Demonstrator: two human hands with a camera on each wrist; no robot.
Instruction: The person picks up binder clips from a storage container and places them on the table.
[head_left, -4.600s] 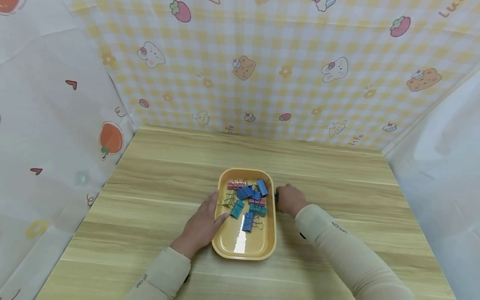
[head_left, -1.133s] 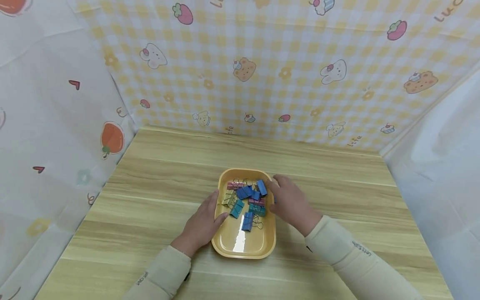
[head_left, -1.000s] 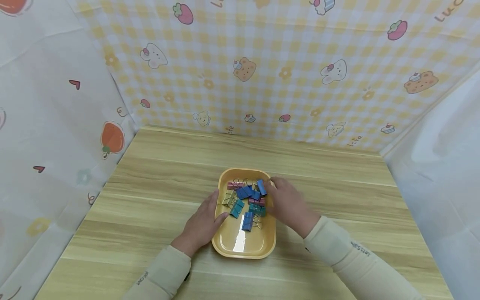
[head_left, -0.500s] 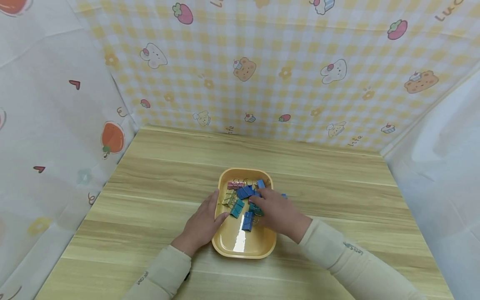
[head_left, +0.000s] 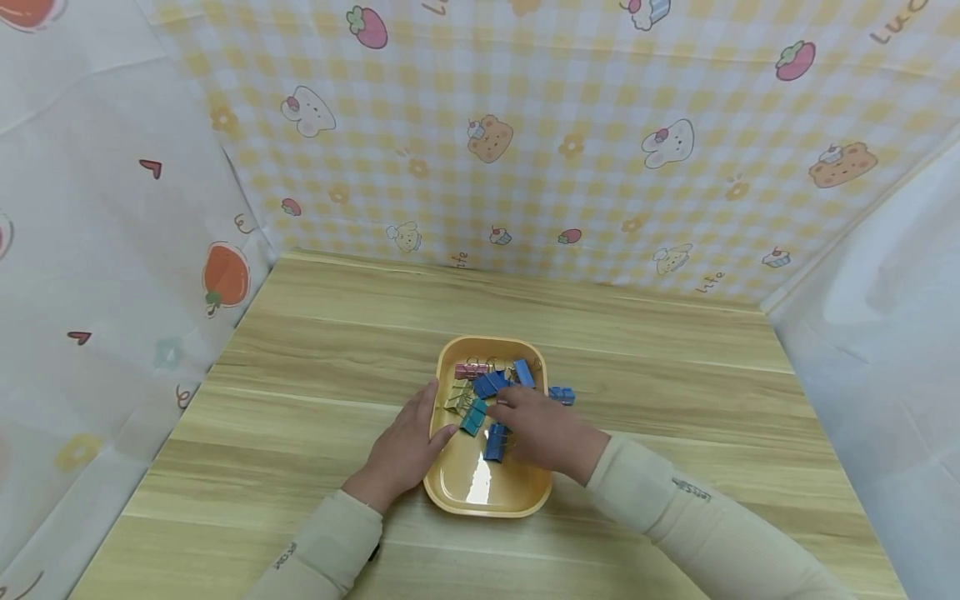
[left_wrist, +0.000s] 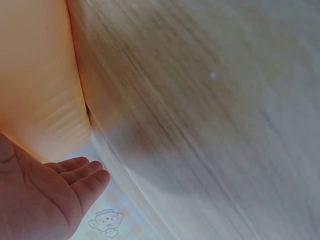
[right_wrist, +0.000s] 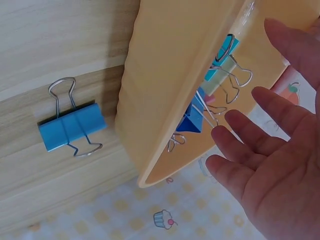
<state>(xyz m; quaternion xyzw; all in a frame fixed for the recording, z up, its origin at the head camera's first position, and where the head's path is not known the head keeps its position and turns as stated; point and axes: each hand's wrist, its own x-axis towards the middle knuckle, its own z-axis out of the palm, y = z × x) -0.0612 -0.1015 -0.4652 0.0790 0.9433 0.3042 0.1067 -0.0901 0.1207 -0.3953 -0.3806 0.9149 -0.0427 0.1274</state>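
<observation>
A yellow tray [head_left: 487, 510] holds several binder clips in blue, teal, pink and pale yellow, among them a blue binder clip [head_left: 496, 442] and a teal binder clip [head_left: 474, 417]. My left hand [head_left: 401, 446] rests against the tray's left side, its thumb over the rim and its fingers straight along the outside. Over the right half of the tray is my right hand [head_left: 551, 429], hiding some clips beneath it. In the right wrist view its fingers are spread and hold nothing. Another blue binder clip [right_wrist: 72, 126] lies on the table outside the tray's right wall.
The wooden table [head_left: 675, 400] stretches around the tray on all sides. A checked cloth [head_left: 570, 167] with cartoon prints hangs behind it, and pale sheets [head_left: 112, 250] flank the table left and right.
My right hand has moved from beside the tray's right side to over the clips inside. The blue binder clip on the table, earlier mostly covered by that hand, now shows. My left hand stays put.
</observation>
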